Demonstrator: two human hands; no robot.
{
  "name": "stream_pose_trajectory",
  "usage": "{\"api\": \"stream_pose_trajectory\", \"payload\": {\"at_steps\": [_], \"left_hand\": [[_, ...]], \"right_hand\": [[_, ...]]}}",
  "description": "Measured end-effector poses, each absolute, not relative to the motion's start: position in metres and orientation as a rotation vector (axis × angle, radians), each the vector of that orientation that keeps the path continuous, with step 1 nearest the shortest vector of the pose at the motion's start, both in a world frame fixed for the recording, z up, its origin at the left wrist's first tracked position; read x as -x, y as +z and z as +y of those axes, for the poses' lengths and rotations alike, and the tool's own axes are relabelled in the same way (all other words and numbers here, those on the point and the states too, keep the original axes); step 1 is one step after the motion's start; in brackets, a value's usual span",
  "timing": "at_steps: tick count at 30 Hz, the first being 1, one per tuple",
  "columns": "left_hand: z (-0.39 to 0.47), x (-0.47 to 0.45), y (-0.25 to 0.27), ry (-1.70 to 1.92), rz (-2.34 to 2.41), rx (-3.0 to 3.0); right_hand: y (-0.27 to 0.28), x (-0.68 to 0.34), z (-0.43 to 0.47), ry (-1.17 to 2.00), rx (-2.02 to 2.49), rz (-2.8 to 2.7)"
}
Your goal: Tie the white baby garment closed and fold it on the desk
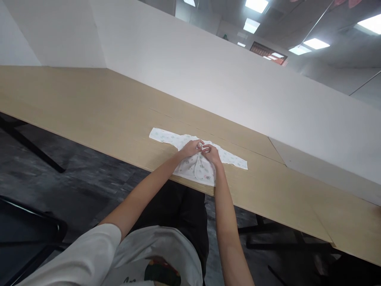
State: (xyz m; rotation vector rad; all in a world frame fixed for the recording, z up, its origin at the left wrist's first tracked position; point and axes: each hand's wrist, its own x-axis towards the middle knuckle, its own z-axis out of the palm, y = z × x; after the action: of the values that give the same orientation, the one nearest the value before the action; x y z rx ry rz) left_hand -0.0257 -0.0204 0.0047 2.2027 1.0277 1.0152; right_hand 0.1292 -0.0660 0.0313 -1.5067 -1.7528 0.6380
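Observation:
A small white baby shirt with a tiny print lies spread on the table, its two long sleeves stretched out to either side. Its lower hem reaches the table's front edge. Near the neckline, at the middle of the front, my left hand pinches the cloth. My right hand meets it there, fingers closed on the front edge of the same shirt. Both sets of fingertips almost touch. Whatever small fastening may lie between them is too small to make out.
The long light-wood table runs across the view, with a white partition along its back. A dark chair stands at the lower left. Black table legs show below the front edge.

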Motion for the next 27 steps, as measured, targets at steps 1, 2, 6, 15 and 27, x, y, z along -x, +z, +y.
{"api": "stream_pose_trajectory", "payload": {"at_steps": [1,2,6,15,27], "left_hand": [[-0.021,0.026,0.006,1.023,1.018,-2.206],[-0.022,0.026,0.006,1.031,1.002,-2.212],[-0.025,0.025,0.01,1.067,0.902,-2.199],[-0.024,0.025,0.01,0.992,0.845,-1.934],[-0.034,0.045,0.039,0.377,0.771,-1.846]], "right_hand": [[0.032,-0.13,-0.066,0.641,1.516,-1.746],[0.031,-0.13,-0.065,0.641,1.527,-1.741],[0.029,-0.131,-0.062,0.625,1.592,-1.734],[0.031,-0.135,-0.063,0.665,1.626,-1.675],[0.049,-0.144,-0.076,1.213,1.532,-1.948]]}}
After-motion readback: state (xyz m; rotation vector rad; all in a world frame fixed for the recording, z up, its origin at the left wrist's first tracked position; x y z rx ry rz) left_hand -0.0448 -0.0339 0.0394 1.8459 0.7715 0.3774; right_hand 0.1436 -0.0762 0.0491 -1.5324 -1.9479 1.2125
